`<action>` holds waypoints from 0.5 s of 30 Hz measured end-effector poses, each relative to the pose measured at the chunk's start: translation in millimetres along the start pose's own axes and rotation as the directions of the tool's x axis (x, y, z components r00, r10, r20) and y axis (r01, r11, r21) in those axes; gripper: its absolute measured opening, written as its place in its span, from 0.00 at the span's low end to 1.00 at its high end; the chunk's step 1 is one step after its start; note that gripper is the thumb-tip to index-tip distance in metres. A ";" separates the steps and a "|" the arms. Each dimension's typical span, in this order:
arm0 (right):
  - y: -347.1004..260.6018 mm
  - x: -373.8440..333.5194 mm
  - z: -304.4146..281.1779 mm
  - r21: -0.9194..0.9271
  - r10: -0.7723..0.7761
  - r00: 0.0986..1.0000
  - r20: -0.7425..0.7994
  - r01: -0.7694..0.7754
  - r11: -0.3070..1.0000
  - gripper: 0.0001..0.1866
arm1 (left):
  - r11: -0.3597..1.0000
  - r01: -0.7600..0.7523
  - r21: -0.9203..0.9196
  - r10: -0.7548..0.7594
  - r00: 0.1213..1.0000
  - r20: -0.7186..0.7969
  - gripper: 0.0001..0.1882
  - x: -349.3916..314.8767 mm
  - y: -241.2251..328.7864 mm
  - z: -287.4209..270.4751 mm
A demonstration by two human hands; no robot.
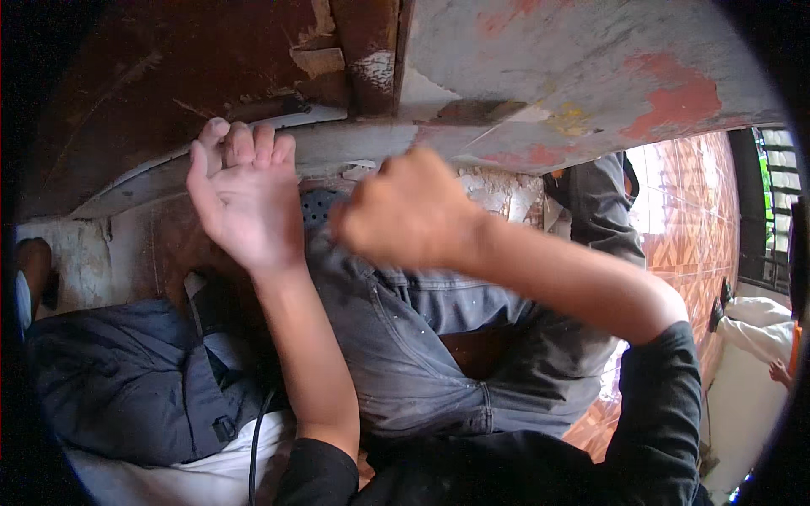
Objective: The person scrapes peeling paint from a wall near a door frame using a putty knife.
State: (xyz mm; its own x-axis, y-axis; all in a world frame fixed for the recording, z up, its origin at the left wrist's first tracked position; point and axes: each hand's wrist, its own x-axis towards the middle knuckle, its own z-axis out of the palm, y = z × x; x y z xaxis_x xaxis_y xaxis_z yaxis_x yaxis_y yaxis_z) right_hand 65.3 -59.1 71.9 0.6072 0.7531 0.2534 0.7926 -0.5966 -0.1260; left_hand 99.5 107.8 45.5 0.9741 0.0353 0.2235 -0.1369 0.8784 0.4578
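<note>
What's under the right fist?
The right fist is closed over grey jeans, beside a dark perforated patch. Whatever it grips is hidden inside the fingers. The left hand hooks the pale edge above.

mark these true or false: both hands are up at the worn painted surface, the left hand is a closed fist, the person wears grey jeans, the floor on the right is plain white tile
Both hands are up at the worn painted surface: true.
The left hand is a closed fist: false, its palm shows, fingers curled over a pale edge.
The right hand is a fist: true.
The person wears grey jeans: true.
The floor is plain white tile: false, it is orange patterned tile.
</note>
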 end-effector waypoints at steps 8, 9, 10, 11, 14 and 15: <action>-8.2 -3.2 3.5 0.083 -0.099 0.978 -0.182 0.116 0.990 0.07 | 1.000 -0.010 0.023 0.010 1.000 0.003 0.13 0.4 -1.7 2.2; -10.3 -2.7 2.1 0.073 -0.100 0.978 -0.184 0.115 0.991 0.07 | 1.000 -0.011 0.019 0.011 1.000 0.013 0.13 3.8 -3.7 -1.9; -23.7 -4.8 -3.1 0.136 -0.121 0.983 -0.137 0.140 0.981 0.07 | 1.000 -0.011 0.002 0.011 1.000 0.020 0.13 2.9 -3.0 -4.9; -37.1 -6.3 -9.0 0.200 -0.145 0.985 -0.090 0.161 0.967 0.07 | 1.000 -0.011 -0.015 0.011 1.000 0.028 0.14 2.1 -2.7 -6.4; -33.9 -1.7 -23.7 0.172 -0.152 0.986 -0.065 0.161 0.972 0.07 | 1.000 -0.007 0.004 0.007 1.000 0.015 0.13 1.7 -1.2 -2.9; -21.4 -0.2 -26.2 0.125 -0.132 0.991 -0.015 0.133 0.983 0.07 | 1.000 0.001 0.002 -0.001 1.000 0.006 0.13 1.2 -2.1 -0.6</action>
State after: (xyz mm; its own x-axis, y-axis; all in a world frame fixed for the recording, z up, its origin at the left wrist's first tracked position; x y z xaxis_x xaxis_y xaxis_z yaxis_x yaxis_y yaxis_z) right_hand 46.7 -53.8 99.7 0.4960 0.8211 0.2824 0.8672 -0.4518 -0.2095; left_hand 101.0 106.3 44.3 0.9731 0.0319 0.2279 -0.1366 0.8773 0.4600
